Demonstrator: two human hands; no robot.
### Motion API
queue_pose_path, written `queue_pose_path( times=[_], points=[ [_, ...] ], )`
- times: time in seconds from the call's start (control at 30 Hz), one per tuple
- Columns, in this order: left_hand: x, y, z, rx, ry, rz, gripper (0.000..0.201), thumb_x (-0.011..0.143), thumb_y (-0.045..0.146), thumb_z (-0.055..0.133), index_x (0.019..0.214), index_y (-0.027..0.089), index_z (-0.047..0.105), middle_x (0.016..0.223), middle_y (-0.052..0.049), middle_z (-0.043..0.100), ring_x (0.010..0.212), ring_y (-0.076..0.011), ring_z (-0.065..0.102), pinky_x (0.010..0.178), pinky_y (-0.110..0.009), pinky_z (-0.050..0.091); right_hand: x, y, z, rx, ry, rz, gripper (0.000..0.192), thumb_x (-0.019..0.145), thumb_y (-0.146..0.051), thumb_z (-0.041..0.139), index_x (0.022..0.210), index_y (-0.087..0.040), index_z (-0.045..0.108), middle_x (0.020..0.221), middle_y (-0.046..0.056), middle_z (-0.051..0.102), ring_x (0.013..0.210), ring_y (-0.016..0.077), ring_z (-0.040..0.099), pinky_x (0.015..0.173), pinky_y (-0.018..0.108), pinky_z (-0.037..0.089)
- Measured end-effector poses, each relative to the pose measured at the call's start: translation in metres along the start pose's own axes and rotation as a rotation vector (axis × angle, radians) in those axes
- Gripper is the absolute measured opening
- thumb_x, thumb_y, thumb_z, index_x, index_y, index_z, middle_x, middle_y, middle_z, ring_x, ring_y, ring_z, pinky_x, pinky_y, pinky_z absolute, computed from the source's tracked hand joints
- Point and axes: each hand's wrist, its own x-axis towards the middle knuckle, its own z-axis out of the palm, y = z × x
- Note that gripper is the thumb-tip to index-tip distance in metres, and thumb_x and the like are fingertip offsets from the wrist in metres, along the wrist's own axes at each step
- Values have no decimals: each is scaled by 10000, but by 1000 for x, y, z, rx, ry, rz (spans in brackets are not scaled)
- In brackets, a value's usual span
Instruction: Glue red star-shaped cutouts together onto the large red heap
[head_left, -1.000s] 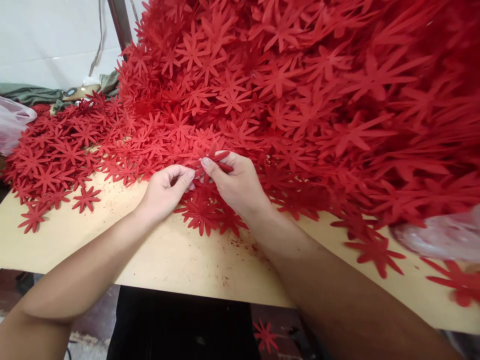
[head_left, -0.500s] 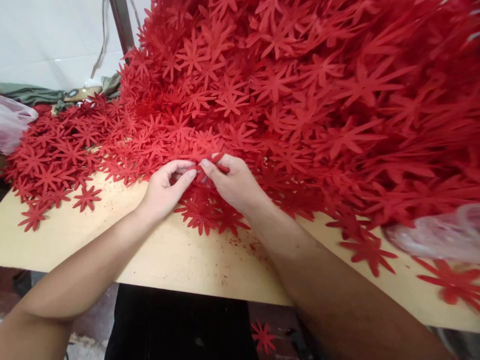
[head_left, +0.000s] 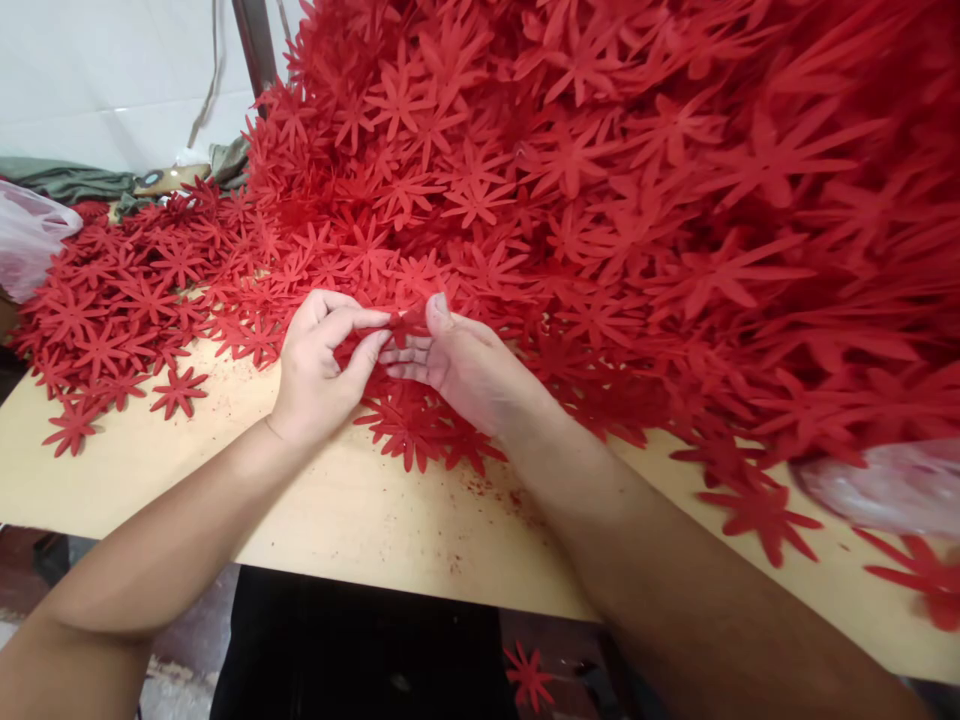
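At the far left of the frame a see-through plastic bag sits by the wall. Next to it, flat red flowers lie spread out on the tan table. One red flower lies a little apart from the rest.

Near the middle, the left hand is curled, with its thumb and first finger pinching a small red flower piece. The right hand is just beside it, touching the same piece, with its thumb up and its fingers half bent under it.

Behind both hands, a huge pile of red flowers fills the upper right. At the lower right edge lies another plastic bag.
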Motion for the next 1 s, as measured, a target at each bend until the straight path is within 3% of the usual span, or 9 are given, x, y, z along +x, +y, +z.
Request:
queue_pose_path(
  times=[0.1, 0.2, 0.4, 0.47, 0.57, 0.7, 0.83, 1.0],
  points=[
    [1, 0, -1, -10, -27, 15, 122, 760, 121, 640, 841, 200, 686, 782, 3, 595, 754, -101, 561, 716, -244, 480, 0, -1, 0, 55, -31, 25, 521, 731, -699, 527, 855, -206, 642, 843, 36, 679, 826, 157, 659, 797, 343, 548],
    [1, 0, -2, -38, -79, -14, 96, 777, 145, 626, 843, 192, 677, 769, 5, 611, 734, -99, 568, 710, -245, 481, 0, 0, 1, 87, -46, 32, 427, 712, -623, 619, 826, -212, 633, 864, 18, 674, 836, 145, 653, 830, 370, 542],
    [4, 12, -2, -148, -179, -98, 97, 755, 199, 639, 844, 192, 677, 837, -23, 635, 828, -134, 581, 831, -311, 471, 3, -3, 0, 126, -11, 15, 382, 628, -535, 727, 743, -195, 599, 719, -28, 629, 641, 89, 594, 663, 275, 540],
    [9, 20, -2, -311, -185, -226, 194, 706, 247, 684, 893, 197, 668, 934, -39, 638, 931, -158, 581, 899, -332, 461, 1, -9, 1, 96, 58, -50, 299, 635, -450, 731, 702, -190, 598, 675, -40, 605, 595, 72, 553, 596, 230, 507],
    [20, 36, 0, -695, -101, -569, 265, 761, 325, 611, 998, 207, 618, 1090, -47, 624, 1080, -178, 563, 963, -343, 448, -4, -18, 8, -28, 217, -218, 110, 682, -300, 652, 684, -194, 620, 688, -27, 617, 617, 86, 553, 580, 231, 490],
    [34, 64, 10, -1074, 38, -1007, 325, 860, 446, 442, 931, 165, 589, 1079, -64, 631, 1141, -217, 561, 1021, -387, 418, -15, -26, 23, -350, 334, -495, 162, 708, -198, 565, 817, -206, 684, 857, 25, 693, 813, 154, 644, 835, 359, 533],
    [34, 87, 24, -1436, 46, -1138, 336, 920, 417, 368, 912, 153, 576, 1061, -82, 655, 1150, -192, 577, 1032, -325, 423, -24, -24, 33, -659, 384, -702, 302, 717, -162, 546, 969, -193, 710, 1141, 86, 675, 1102, 221, 616, 1062, 446, 421],
    [36, 79, 28, -1565, 140, -1198, 418, 959, 395, 265, 1018, 131, 583, 1139, -98, 655, 1185, -161, 568, 1046, -282, 422, -38, -11, 46, -728, 330, -708, 437, 860, -344, 459, 1202, -127, 622, 1330, 136, 567, 1348, 243, 423, 1164, 507, 268]
  ],
)
